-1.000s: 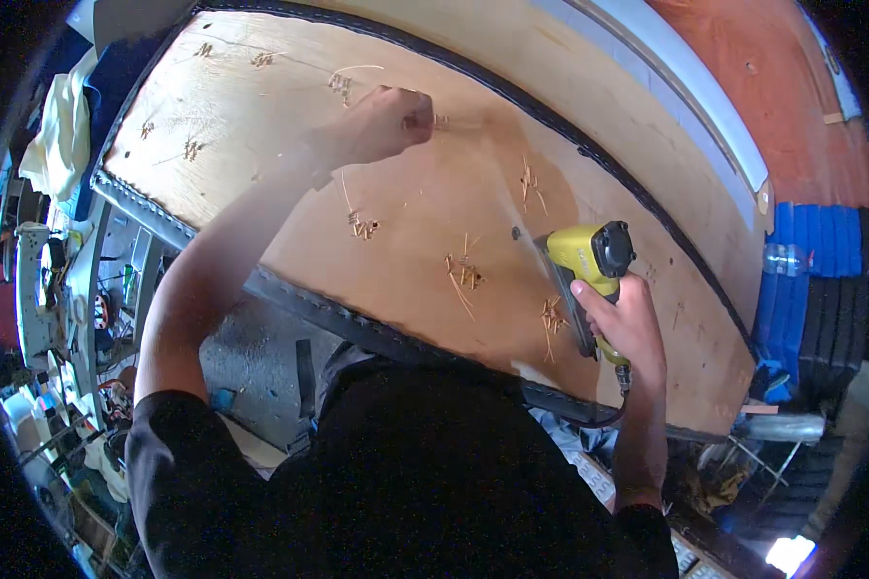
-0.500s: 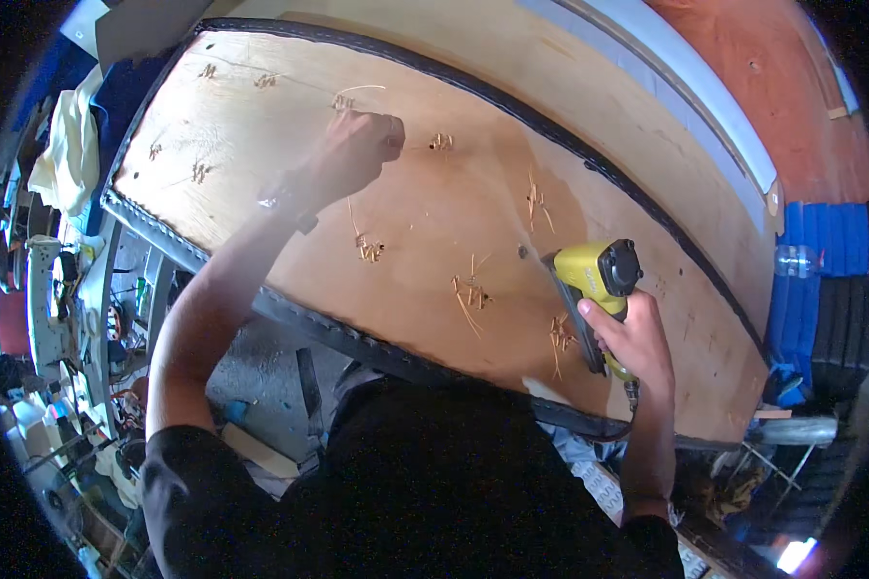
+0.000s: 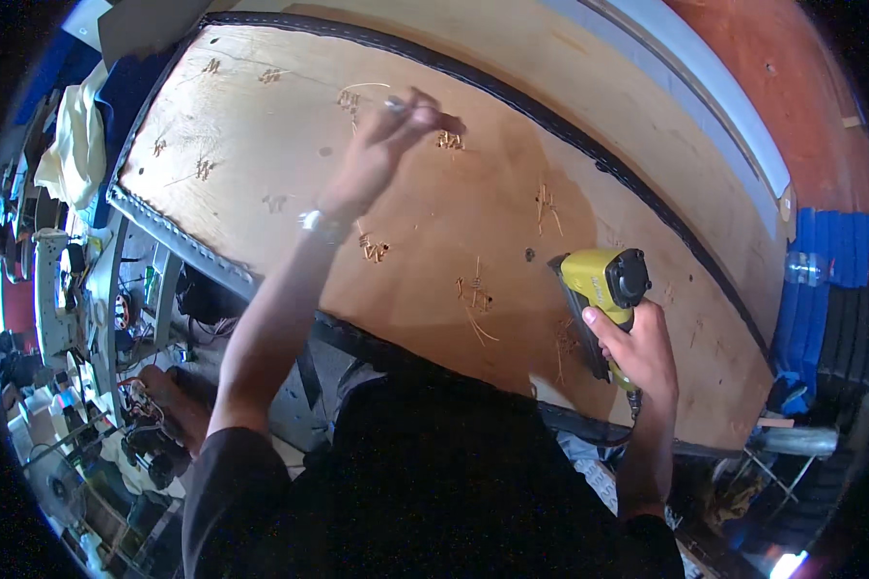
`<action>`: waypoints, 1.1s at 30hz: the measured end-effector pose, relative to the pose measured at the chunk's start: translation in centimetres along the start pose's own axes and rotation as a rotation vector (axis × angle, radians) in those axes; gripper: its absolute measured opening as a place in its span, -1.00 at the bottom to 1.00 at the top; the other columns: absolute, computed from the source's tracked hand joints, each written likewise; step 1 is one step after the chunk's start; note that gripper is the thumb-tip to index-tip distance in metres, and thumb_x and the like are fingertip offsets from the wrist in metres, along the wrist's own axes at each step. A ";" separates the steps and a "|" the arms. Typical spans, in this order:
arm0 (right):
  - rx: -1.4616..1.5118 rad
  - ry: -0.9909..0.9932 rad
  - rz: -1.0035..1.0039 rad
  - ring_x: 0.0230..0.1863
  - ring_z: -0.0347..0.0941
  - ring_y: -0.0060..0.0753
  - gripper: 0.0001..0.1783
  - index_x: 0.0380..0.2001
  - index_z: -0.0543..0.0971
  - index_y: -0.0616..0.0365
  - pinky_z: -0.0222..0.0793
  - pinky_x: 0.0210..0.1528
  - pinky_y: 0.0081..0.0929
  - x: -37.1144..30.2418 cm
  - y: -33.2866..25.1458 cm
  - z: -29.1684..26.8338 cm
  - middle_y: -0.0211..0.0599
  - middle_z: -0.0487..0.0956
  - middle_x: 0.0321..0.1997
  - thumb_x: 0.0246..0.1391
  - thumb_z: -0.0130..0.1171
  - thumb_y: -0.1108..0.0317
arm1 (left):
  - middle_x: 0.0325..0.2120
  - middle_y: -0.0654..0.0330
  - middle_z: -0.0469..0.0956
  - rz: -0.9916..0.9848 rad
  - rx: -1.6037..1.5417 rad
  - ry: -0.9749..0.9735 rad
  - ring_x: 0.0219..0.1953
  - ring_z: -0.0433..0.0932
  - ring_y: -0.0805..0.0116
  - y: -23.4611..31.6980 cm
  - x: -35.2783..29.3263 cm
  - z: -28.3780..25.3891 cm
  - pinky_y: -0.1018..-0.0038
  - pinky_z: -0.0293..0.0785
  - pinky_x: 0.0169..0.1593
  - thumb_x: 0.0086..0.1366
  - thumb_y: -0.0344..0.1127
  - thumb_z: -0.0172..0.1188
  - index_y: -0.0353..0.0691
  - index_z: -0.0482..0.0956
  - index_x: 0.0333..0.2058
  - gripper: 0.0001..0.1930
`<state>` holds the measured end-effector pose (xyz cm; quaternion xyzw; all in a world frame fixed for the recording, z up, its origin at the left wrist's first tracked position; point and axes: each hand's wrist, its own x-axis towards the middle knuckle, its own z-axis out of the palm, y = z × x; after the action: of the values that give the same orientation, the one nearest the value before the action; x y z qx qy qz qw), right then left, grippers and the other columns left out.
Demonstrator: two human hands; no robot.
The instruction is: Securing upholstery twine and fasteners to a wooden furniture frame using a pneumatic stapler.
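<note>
A large plywood panel [image 3: 434, 241] with stapled dark edging lies in front of me, dotted with several small tufts of cut tan twine [image 3: 478, 289]. My right hand [image 3: 639, 349] grips a yellow-and-black air staple gun [image 3: 589, 275], its nose resting over or just above the panel's right part. A hose fitting shows below its handle. Over the upper middle of the panel is my left hand [image 3: 396, 135], blurred by motion. It is close to a twine tuft [image 3: 451, 142]; whether its fingers hold anything does not show.
Beyond the panel stands a second pale wooden surface [image 3: 560, 72]. Blue foam-like blocks [image 3: 821, 241] and a clear plastic bottle [image 3: 806, 269] are at the right. Cream cloth [image 3: 72, 145] hangs at the left, above a cluttered bench; another person's arm [image 3: 176, 405] shows low there.
My left hand has moved right across the panel, from one twine tuft toward another. The staple gun stays nearly in place in my right hand. Another person's arm has come into view at lower left.
</note>
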<state>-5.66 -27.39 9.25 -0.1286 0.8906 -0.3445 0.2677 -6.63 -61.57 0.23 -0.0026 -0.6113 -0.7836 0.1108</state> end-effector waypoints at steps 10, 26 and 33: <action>-0.023 0.044 -0.028 -0.63 0.41 -0.64 -0.73 -0.29 0.55 0.33 0.37 -0.57 -0.60 -0.5 1.0 0.1 -0.39 0.51 -0.59 0.09 0.25 0.29 | -0.55 -0.06 0.41 0.298 0.641 0.103 -0.45 0.43 -0.12 -1.1 -5.0 7.3 0.18 0.34 -0.38 0.14 -0.61 0.04 -0.28 0.36 -0.45 -0.91; -0.103 -0.198 -0.178 -0.70 0.43 -0.57 -0.68 -0.49 0.51 0.29 0.36 -0.61 -0.52 8.3 -9.7 1.6 -0.36 0.48 -0.70 0.11 0.20 0.20 | -0.43 0.00 0.45 0.331 0.700 -0.242 -0.24 0.48 -0.07 -3.4 -7.6 5.7 0.20 0.34 0.22 -0.06 -0.53 0.14 -0.31 0.45 -0.25 -0.70; -0.136 -0.251 -0.153 -0.73 0.41 -0.57 -0.66 -0.50 0.50 0.30 0.36 -0.62 -0.50 9.6 -10.3 3.4 -0.33 0.47 -0.69 0.08 0.23 0.19 | -0.46 0.00 0.45 0.335 0.628 -0.177 -0.26 0.48 -0.07 -3.9 -7.5 5.6 0.13 0.47 -0.15 -0.04 -0.50 0.12 -0.33 0.44 -0.27 -0.72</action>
<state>-11.19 -40.67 10.43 -0.2557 0.8589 -0.2841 0.3408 -0.78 -54.04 -3.11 -0.1360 -0.8205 -0.5253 0.1796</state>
